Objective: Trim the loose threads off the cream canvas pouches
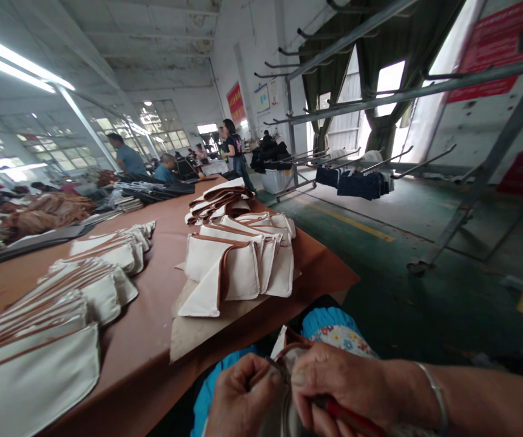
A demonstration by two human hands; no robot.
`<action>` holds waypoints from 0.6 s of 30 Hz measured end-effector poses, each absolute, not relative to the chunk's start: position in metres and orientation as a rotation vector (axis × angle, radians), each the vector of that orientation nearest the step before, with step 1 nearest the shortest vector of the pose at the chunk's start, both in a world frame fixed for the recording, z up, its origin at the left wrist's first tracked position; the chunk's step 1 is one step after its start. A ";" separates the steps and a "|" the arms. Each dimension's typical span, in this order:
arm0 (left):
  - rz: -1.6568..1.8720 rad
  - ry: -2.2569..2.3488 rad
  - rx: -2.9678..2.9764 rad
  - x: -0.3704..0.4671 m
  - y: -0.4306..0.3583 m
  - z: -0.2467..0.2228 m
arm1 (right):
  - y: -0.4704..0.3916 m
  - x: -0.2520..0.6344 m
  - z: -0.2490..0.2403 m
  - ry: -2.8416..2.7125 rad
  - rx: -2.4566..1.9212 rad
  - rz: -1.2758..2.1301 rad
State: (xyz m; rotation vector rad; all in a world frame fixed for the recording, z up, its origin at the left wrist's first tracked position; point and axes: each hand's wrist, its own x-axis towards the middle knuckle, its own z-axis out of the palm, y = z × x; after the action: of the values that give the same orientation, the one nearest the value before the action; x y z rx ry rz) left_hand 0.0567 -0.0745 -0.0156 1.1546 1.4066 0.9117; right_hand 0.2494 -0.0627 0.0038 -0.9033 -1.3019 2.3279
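Note:
Low in the head view, my left hand is closed in a pinch on the edge of a cream fabric piece with brown trim. Against its other side, my right hand is closed, thumb pressed to the piece. A red-handled tool lies within the right hand's curled fingers; its working end is hidden, so I cannot tell its kind. The held piece is partly covered by both hands. Just beyond them, on the table, stands a stack of similar cream pieces with brown edging.
A brown-covered table extends ahead and left, bearing a long row of cream pieces. Brown paper lies under the nearer stack. To the right stands a metal rack with prongs holding dark bundles. Several people are farther back.

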 end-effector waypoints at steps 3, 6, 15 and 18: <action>0.928 1.333 1.108 0.048 -0.070 -0.017 | -0.062 0.257 0.008 -1.339 -0.904 2.338; 0.918 1.332 1.101 0.044 -0.070 -0.020 | -0.064 0.259 0.005 -1.346 -0.991 2.354; 0.893 1.425 1.230 0.046 -0.073 -0.026 | -0.065 0.253 -0.012 -1.422 -0.948 2.287; 0.858 1.457 1.331 0.047 -0.074 -0.022 | -0.068 0.252 -0.015 -1.460 -0.921 2.228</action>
State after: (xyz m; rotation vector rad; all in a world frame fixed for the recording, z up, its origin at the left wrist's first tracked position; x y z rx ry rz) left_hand 0.0469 -0.0739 -0.0219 1.3309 1.4572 0.8582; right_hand 0.2519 -0.0677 -0.0145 -0.9208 -1.4601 2.2281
